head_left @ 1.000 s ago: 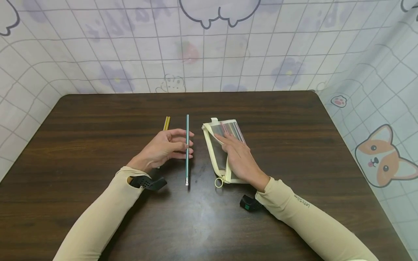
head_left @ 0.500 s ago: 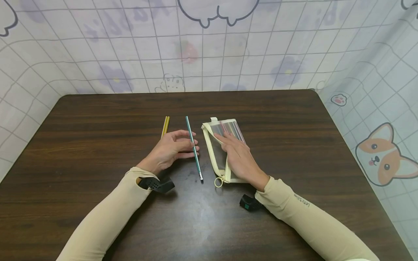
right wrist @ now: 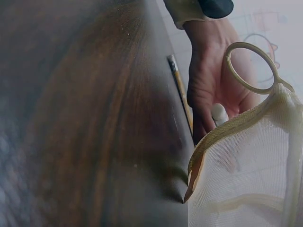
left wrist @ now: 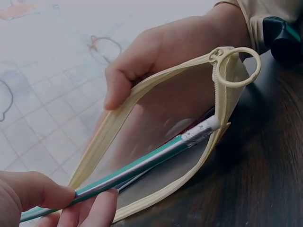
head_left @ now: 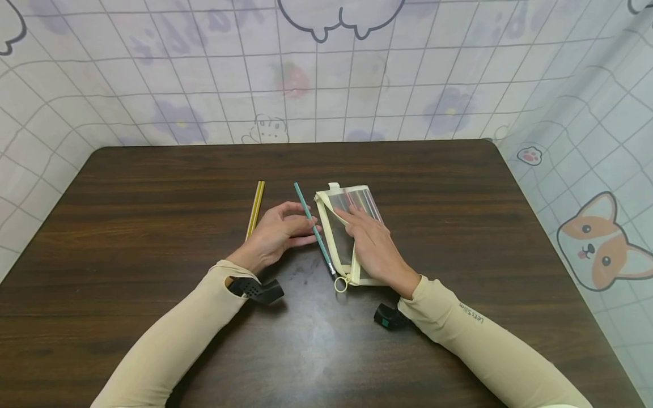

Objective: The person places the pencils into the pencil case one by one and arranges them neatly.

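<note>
My left hand (head_left: 278, 235) pinches a teal pencil (head_left: 320, 242) between thumb and fingers. In the left wrist view, the pencil's white eraser end (left wrist: 202, 131) is at the gaping mouth of a cream-edged see-through pencil case (left wrist: 156, 198). In the head view the case (head_left: 329, 226) lies just right of the pencil, slim coloured items showing inside. My right hand (head_left: 374, 249) lies over the case and holds the upper edge of its opening, a digit hooked over the zip rim. From the right wrist, the eraser (right wrist: 218, 113) shows near the mesh, before my left hand (right wrist: 213, 90).
Yellow pencils (head_left: 255, 209) lie on the dark wooden table (head_left: 153, 226), left of and partly behind my left hand. A round zip pull (head_left: 340, 284) hangs at the case's near corner. A patterned cloth (head_left: 316, 73) covers the wall behind the table.
My left hand has moved right, towards the case, with the teal pencil. The pencil has turned so its eraser end points towards the case's near corner. My right hand has stayed in place.
</note>
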The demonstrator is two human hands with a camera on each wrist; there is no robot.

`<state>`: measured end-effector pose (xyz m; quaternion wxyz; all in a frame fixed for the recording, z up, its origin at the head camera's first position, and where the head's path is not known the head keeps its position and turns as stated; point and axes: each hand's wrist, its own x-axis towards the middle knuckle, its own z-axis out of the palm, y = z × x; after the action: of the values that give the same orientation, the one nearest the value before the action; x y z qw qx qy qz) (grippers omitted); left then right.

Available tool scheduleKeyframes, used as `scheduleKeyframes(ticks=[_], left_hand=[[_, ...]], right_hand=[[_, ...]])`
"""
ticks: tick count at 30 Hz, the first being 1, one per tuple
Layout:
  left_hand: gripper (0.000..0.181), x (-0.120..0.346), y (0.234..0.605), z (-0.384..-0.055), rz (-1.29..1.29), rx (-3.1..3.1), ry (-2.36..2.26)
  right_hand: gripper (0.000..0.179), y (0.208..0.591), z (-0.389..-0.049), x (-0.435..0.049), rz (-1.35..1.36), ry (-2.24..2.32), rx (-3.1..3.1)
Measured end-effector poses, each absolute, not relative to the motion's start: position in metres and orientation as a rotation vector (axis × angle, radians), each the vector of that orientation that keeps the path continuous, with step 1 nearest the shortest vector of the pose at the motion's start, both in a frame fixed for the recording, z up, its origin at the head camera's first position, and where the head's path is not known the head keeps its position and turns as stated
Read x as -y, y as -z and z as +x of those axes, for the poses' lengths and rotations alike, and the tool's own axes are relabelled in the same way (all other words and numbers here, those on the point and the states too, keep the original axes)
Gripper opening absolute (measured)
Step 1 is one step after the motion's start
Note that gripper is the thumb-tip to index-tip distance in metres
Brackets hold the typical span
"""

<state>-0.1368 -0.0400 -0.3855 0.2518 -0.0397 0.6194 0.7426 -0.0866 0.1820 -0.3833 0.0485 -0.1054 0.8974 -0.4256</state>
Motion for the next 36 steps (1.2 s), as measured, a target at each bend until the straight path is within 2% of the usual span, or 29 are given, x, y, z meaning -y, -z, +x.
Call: scheduleKeyframes(ticks=[16, 36], left_hand=[[0.049, 0.032, 0.386, -0.136, -0.107, -1.726, -2.004], [0.044, 0.019, 0.39, -0.133, -0.071, -1.692, -1.99]], right_hand=[[0.05, 0.385, -0.087, -0.182, -0.327, 1.303, -2.745], [0.051, 0.385, -0.088, -0.182, -0.331, 1.285, -2.743]])
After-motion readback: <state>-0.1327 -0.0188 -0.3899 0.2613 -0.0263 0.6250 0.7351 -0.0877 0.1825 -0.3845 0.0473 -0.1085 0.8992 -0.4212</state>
